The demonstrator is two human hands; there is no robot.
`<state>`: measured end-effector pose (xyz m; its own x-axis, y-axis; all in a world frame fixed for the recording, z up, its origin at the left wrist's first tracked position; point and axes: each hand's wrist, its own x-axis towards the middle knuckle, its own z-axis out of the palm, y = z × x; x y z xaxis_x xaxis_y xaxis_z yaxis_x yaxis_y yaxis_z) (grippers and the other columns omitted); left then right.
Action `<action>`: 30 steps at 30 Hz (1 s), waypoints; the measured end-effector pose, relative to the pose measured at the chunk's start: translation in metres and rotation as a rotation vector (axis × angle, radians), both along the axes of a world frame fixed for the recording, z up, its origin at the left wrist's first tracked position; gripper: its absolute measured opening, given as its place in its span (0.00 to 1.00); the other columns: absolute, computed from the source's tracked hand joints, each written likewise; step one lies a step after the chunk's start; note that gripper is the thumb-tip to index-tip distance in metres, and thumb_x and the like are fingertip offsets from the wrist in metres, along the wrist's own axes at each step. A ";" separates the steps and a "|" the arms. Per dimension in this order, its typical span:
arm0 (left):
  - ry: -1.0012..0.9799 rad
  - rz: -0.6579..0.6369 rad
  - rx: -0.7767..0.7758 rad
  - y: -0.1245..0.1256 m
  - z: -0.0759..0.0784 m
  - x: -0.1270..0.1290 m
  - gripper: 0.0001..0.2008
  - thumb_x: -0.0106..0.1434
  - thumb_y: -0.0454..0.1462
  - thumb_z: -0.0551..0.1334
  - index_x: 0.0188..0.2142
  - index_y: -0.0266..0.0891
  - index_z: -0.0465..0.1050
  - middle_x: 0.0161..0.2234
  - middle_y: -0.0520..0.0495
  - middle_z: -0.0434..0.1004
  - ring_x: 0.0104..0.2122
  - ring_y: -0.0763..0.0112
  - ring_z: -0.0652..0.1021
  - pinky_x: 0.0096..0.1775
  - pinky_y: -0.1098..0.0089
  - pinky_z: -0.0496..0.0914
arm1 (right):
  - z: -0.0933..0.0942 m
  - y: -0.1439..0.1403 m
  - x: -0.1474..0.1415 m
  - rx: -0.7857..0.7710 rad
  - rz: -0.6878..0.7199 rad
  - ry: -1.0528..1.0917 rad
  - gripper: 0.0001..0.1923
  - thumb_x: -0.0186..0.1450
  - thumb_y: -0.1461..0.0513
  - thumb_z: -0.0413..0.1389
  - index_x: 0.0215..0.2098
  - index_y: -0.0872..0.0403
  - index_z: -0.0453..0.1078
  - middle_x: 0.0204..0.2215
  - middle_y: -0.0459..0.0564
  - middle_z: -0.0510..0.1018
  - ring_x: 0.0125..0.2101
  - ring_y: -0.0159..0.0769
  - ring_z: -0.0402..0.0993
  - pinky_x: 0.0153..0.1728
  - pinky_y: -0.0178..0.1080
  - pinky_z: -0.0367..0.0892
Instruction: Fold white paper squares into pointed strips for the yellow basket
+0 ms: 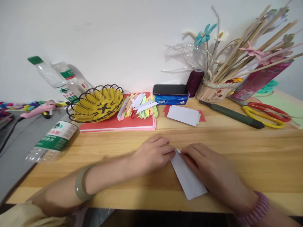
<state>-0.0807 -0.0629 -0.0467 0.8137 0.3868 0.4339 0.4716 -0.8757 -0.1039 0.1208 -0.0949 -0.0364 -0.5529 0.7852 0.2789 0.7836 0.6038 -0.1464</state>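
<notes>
With the fingers of my left hand [152,153] and right hand [208,170] drawn narrow, I hold the upper end of a white slip [188,179] on the desk [265,160], lower right of centre. A small flap seems turned there, though my fingers hide whether it is creased; the rest lies flat, so this one looks barely begun. Many folded pieces [138,107] are heaped mid-frame; flat slips [183,115], right of them, look undone.
</notes>
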 end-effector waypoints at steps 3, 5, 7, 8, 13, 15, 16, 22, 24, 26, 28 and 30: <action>-0.017 0.006 -0.012 0.001 0.001 0.001 0.11 0.66 0.32 0.53 0.33 0.37 0.74 0.32 0.51 0.77 0.39 0.70 0.73 0.42 0.70 0.69 | 0.002 -0.001 0.004 0.046 0.124 -0.039 0.13 0.64 0.70 0.43 0.38 0.58 0.68 0.31 0.55 0.73 0.32 0.41 0.69 0.32 0.43 0.67; -0.033 0.002 -0.015 0.002 0.001 0.001 0.11 0.67 0.32 0.53 0.32 0.37 0.73 0.31 0.51 0.77 0.39 0.70 0.74 0.42 0.70 0.69 | 0.005 -0.001 0.005 0.062 0.170 -0.061 0.14 0.63 0.71 0.42 0.40 0.60 0.68 0.32 0.56 0.73 0.32 0.41 0.69 0.32 0.43 0.68; -0.047 -0.009 -0.015 0.002 0.001 0.001 0.11 0.67 0.32 0.53 0.33 0.36 0.73 0.31 0.51 0.77 0.39 0.69 0.74 0.41 0.70 0.70 | 0.007 -0.002 0.005 0.085 0.184 -0.074 0.15 0.63 0.72 0.41 0.42 0.62 0.67 0.32 0.57 0.73 0.32 0.41 0.69 0.31 0.43 0.69; -0.054 -0.013 -0.017 0.002 0.000 0.001 0.11 0.67 0.32 0.53 0.33 0.36 0.73 0.31 0.51 0.77 0.39 0.69 0.74 0.41 0.70 0.70 | 0.008 -0.003 0.005 0.093 0.187 -0.079 0.16 0.63 0.72 0.41 0.42 0.62 0.67 0.32 0.57 0.73 0.32 0.41 0.68 0.31 0.43 0.69; -0.110 0.024 -0.048 0.003 0.001 0.002 0.13 0.68 0.34 0.50 0.35 0.34 0.73 0.35 0.50 0.78 0.38 0.70 0.75 0.39 0.71 0.70 | 0.009 -0.002 0.004 0.103 0.202 -0.100 0.16 0.64 0.72 0.40 0.42 0.61 0.68 0.31 0.56 0.73 0.31 0.41 0.68 0.30 0.42 0.69; -0.071 -0.035 -0.017 0.003 0.002 0.000 0.14 0.69 0.33 0.49 0.37 0.34 0.73 0.39 0.50 0.78 0.41 0.69 0.75 0.42 0.69 0.70 | 0.009 -0.002 0.004 0.110 0.203 -0.097 0.17 0.64 0.72 0.40 0.42 0.61 0.68 0.31 0.56 0.73 0.31 0.40 0.68 0.31 0.42 0.69; -0.046 -0.074 0.003 0.004 0.002 -0.002 0.14 0.69 0.32 0.49 0.37 0.35 0.74 0.40 0.50 0.77 0.44 0.68 0.74 0.44 0.68 0.69 | 0.008 -0.002 0.004 0.114 0.205 -0.096 0.17 0.64 0.72 0.40 0.42 0.62 0.68 0.32 0.56 0.73 0.32 0.40 0.68 0.31 0.41 0.69; 0.006 -0.135 0.042 0.007 -0.002 -0.007 0.11 0.66 0.30 0.53 0.40 0.32 0.74 0.43 0.48 0.77 0.49 0.62 0.72 0.48 0.64 0.68 | 0.006 -0.002 0.005 0.137 0.211 -0.108 0.16 0.63 0.72 0.40 0.42 0.63 0.68 0.32 0.57 0.72 0.32 0.40 0.68 0.31 0.42 0.70; 0.003 -0.146 0.061 0.007 -0.003 -0.006 0.11 0.66 0.30 0.53 0.40 0.32 0.74 0.43 0.47 0.77 0.49 0.63 0.72 0.48 0.65 0.68 | 0.005 -0.002 0.005 0.141 0.205 -0.108 0.17 0.63 0.73 0.40 0.42 0.63 0.68 0.32 0.56 0.72 0.32 0.40 0.68 0.31 0.42 0.70; -0.014 -0.163 0.077 0.008 -0.003 -0.006 0.12 0.67 0.30 0.52 0.39 0.33 0.75 0.45 0.49 0.76 0.50 0.63 0.72 0.48 0.65 0.68 | 0.005 -0.002 0.005 0.143 0.199 -0.107 0.17 0.63 0.73 0.40 0.43 0.62 0.67 0.32 0.56 0.72 0.33 0.39 0.68 0.32 0.42 0.70; -0.021 -0.175 0.085 0.009 -0.002 -0.006 0.14 0.67 0.31 0.50 0.38 0.35 0.75 0.45 0.51 0.76 0.50 0.64 0.72 0.49 0.65 0.68 | 0.006 -0.002 0.006 0.149 0.204 -0.108 0.17 0.63 0.73 0.40 0.43 0.63 0.68 0.32 0.57 0.72 0.33 0.39 0.68 0.31 0.41 0.70; -0.009 -0.171 0.092 0.009 -0.001 -0.006 0.15 0.68 0.31 0.49 0.38 0.36 0.75 0.44 0.52 0.77 0.49 0.64 0.72 0.49 0.64 0.67 | 0.006 -0.002 0.007 0.160 0.214 -0.111 0.17 0.63 0.73 0.40 0.42 0.63 0.68 0.31 0.57 0.72 0.32 0.40 0.68 0.31 0.41 0.70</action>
